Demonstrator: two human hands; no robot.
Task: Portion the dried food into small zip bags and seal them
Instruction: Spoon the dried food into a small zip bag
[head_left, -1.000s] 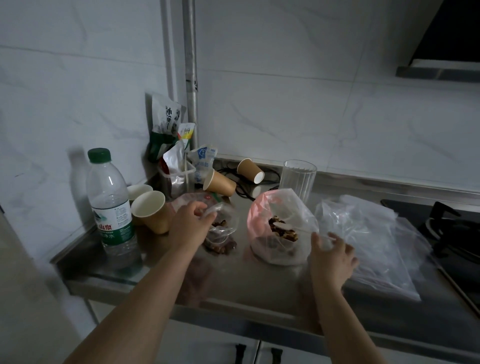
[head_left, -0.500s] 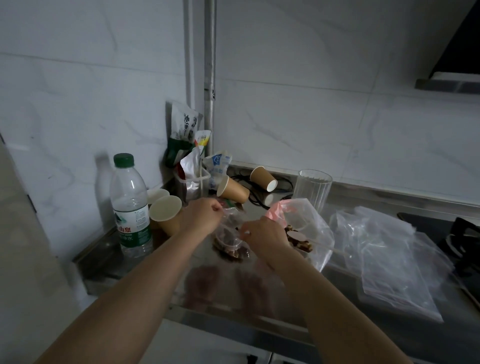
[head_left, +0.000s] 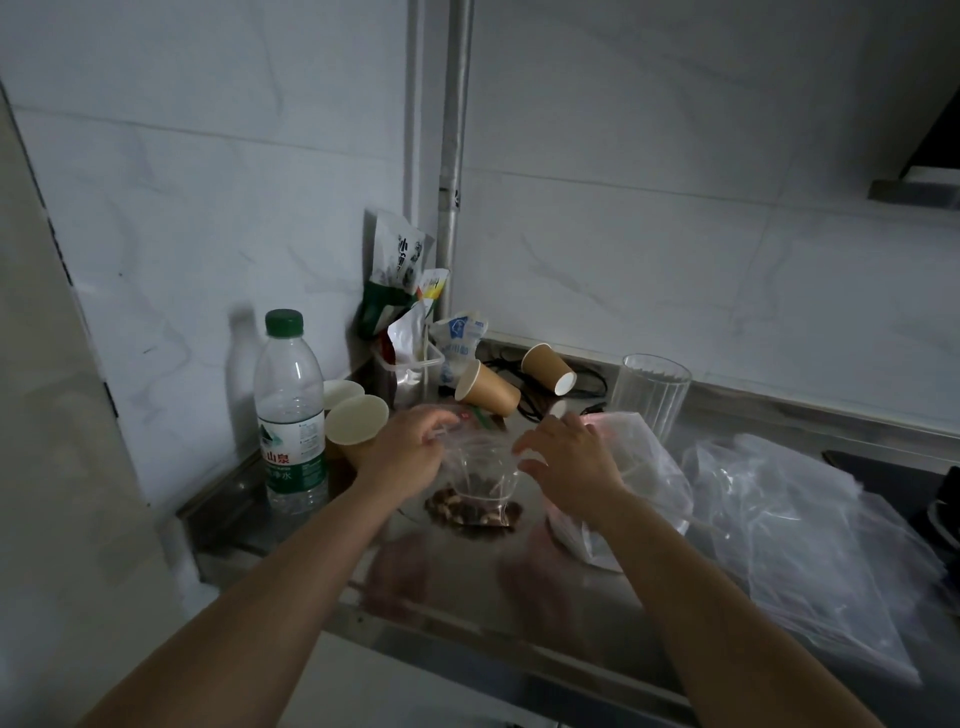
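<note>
A small clear zip bag (head_left: 480, 480) with brown dried food at its bottom stands on the steel counter (head_left: 467, 587). My left hand (head_left: 410, 449) pinches the bag's top left corner. My right hand (head_left: 569, 462) pinches the top right edge with thumb and forefinger. A larger plastic bag (head_left: 641, 467) with a pink tint lies just behind my right hand; its contents are mostly hidden. A heap of empty clear bags (head_left: 800, 525) lies on the right.
A water bottle (head_left: 291, 410) stands at the left, with upright paper cups (head_left: 357, 423) beside it. Two tipped paper cups (head_left: 488, 387), a clear glass (head_left: 649, 395), snack packets (head_left: 397, 275) and cables sit at the back. A stove edge shows far right.
My right hand left the larger bag and came across to the small bag's top edge. The left hand kept hold of the small bag. The camera moved closer.
</note>
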